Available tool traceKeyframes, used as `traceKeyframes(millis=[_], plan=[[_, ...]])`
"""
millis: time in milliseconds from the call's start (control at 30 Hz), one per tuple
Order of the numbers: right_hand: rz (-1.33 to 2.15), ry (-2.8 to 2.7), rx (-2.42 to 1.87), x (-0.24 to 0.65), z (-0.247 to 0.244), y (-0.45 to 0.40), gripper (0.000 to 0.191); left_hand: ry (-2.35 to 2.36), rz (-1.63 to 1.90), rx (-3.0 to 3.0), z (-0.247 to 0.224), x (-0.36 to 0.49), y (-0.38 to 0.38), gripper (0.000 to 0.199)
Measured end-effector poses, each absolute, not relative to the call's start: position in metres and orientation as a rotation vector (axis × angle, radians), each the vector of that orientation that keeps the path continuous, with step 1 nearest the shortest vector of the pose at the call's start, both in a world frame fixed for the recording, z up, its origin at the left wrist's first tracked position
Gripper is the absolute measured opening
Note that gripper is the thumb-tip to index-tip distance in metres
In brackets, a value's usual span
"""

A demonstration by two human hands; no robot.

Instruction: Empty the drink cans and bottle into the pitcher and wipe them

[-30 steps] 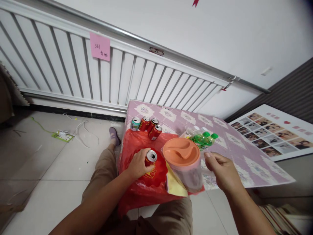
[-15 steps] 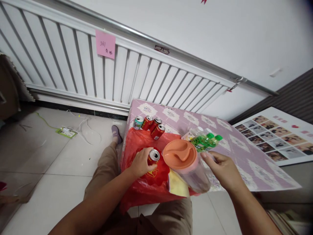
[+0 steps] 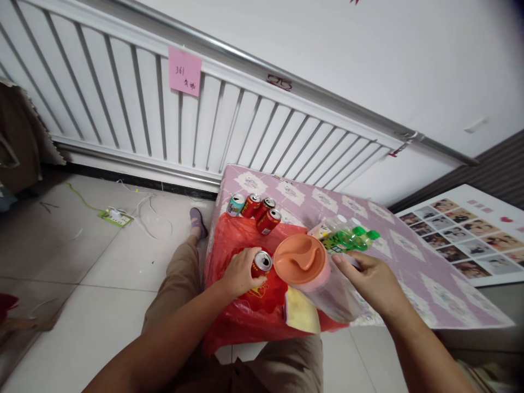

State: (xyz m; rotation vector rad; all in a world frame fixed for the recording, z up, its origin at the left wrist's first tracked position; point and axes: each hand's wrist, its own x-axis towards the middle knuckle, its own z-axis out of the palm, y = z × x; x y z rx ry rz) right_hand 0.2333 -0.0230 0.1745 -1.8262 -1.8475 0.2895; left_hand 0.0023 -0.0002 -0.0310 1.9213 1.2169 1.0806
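My left hand (image 3: 238, 274) is wrapped around an opened red drink can (image 3: 261, 265), upright above the red plastic bag (image 3: 235, 237). In my right hand (image 3: 370, 278), the handle of a clear plastic jug (image 3: 338, 297) is gripped. The jug tilts to the left, its orange lid (image 3: 301, 256) facing up and its rim close beside the can's top. Whether the two touch, I cannot tell. Below the jug lies a folded yellow cloth (image 3: 302, 311).
Several opened cans stand at the back left, among them a teal can (image 3: 236, 205) and a red can (image 3: 269, 221). Plastic bottles with green caps (image 3: 359, 231) are behind the jug on the purple patterned tablecloth (image 3: 393, 240). A white radiator (image 3: 241, 125) borders the table.
The whole view has shifted slightly, so everything appears a little further right. Both hands keep their holds on the can and the jug, which hardly move relative to each other.
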Motion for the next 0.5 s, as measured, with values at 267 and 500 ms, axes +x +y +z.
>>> traceKeyframes(millis=[267,500], plan=[[0.295,-1.888,-1.853,0.2288,0.1768,-0.0201,0.039,1.208,1.075,1.925,-0.0305,0.0016,0.0003,0.076],[0.249,-1.946,-1.860,0.2264,0.1778,-0.0183,0.039,1.218,1.059,1.929,-0.0298,0.0019,0.0006,0.077]])
